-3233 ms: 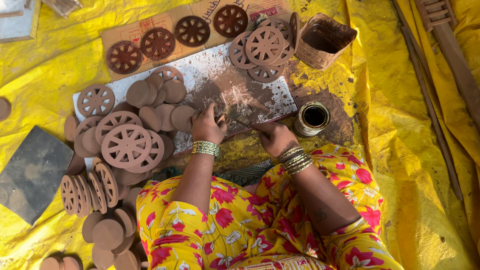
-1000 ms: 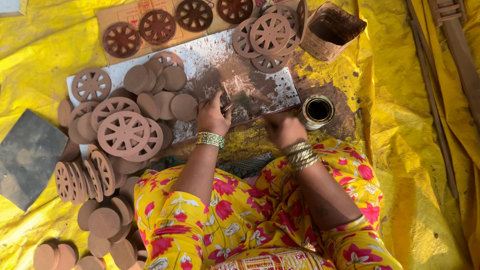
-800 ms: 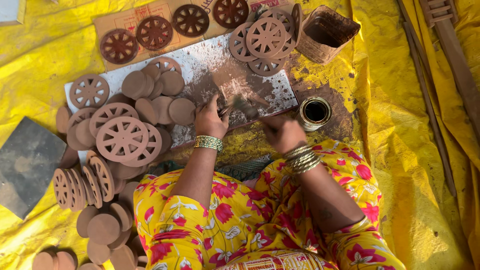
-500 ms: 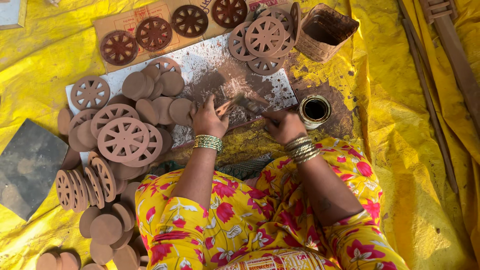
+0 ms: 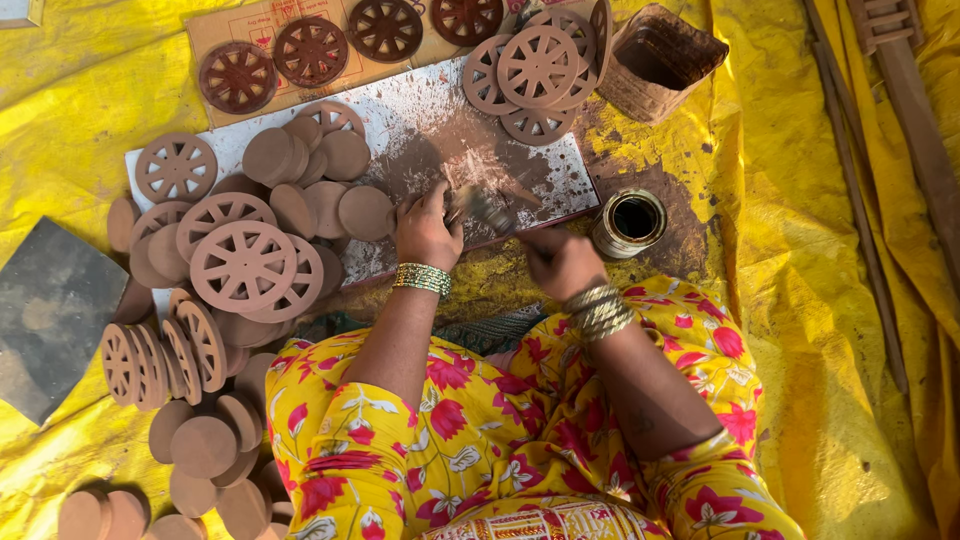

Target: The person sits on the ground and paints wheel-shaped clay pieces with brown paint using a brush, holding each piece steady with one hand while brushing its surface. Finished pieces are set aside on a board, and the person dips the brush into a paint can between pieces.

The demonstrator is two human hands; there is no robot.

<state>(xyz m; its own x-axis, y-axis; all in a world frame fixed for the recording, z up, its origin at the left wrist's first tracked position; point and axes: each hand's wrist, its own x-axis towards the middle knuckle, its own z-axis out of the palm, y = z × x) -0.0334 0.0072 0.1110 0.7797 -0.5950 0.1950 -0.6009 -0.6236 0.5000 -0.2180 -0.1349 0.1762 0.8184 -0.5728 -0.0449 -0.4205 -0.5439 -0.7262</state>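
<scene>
Yellow sheet [image 5: 790, 260] under a paint-smeared board [image 5: 440, 130] — clay wheels all around.
Left hand [image 5: 428, 228] pins a small disc [image 5: 462, 203] on the board, fingers clamped on it; right hand [image 5: 560, 262] grips a brush [image 5: 500, 215] at the disc — paint tin [image 5: 630, 220] just beside it.

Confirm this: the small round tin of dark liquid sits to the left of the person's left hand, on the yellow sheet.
Not quite. The head view shows the small round tin on the yellow sheet, but to the right of the right hand, not beside the left hand.
</scene>
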